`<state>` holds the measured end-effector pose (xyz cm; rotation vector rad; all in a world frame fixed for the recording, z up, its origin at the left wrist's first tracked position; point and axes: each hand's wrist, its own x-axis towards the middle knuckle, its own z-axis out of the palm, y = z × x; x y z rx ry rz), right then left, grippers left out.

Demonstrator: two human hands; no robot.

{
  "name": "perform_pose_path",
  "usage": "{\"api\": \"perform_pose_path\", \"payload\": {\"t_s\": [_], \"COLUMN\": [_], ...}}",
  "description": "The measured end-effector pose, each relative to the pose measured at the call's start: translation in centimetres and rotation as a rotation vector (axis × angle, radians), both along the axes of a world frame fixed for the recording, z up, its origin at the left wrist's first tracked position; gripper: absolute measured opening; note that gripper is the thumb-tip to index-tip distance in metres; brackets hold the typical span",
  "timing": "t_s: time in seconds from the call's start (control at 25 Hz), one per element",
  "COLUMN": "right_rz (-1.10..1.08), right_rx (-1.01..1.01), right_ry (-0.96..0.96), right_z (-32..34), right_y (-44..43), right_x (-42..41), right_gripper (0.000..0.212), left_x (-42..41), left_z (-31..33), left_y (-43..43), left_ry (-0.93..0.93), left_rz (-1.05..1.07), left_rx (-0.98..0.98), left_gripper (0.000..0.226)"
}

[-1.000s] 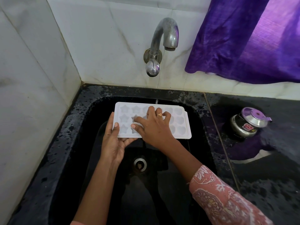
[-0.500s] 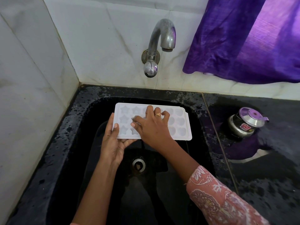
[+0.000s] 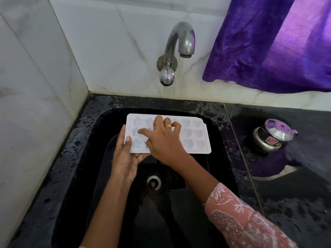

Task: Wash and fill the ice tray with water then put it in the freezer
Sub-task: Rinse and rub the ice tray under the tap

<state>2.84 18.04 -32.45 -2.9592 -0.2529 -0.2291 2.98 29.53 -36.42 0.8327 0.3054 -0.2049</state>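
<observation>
A white ice tray (image 3: 194, 136) with star and heart shaped cells is held level over the black sink (image 3: 100, 122), under the tap. My left hand (image 3: 125, 158) grips its near left corner, thumb on top and fingers beneath. My right hand (image 3: 161, 138), wearing a gold ring, lies spread on the tray's middle with fingertips on the star cells at the left. The steel tap (image 3: 180, 43) juts from the tiled wall and no water runs from it.
The sink drain (image 3: 153, 182) lies below the tray. A small steel pot (image 3: 272, 136) with a lid stands on the wet black counter at the right. A purple curtain (image 3: 268, 42) hangs at the upper right. White tiled walls close the left and back.
My right hand's fingers have slid a little further left across the star cells. The tray and my left hand have stayed in place.
</observation>
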Motion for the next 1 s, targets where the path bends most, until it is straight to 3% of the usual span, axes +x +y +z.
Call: {"api": "perform_pose_path", "payload": {"t_s": [0.32,1.0], "right_rz": [0.028,0.039], "right_rx": [-0.06,-0.116], "right_ry": [0.12,0.146], "right_z": [0.4,0.5], "right_y": [0.9,2.1], "right_x": [1.1,1.1], "right_gripper": [0.043,0.041], "left_x": [-0.3,0.0], "left_z": [0.0,0.0], "left_y": [-0.4,0.4], "left_ry": [-0.009,0.014], "left_rz": [-0.015,0.01], "left_rx": [0.022,0.038], "left_gripper": [0.041,0.042]}}
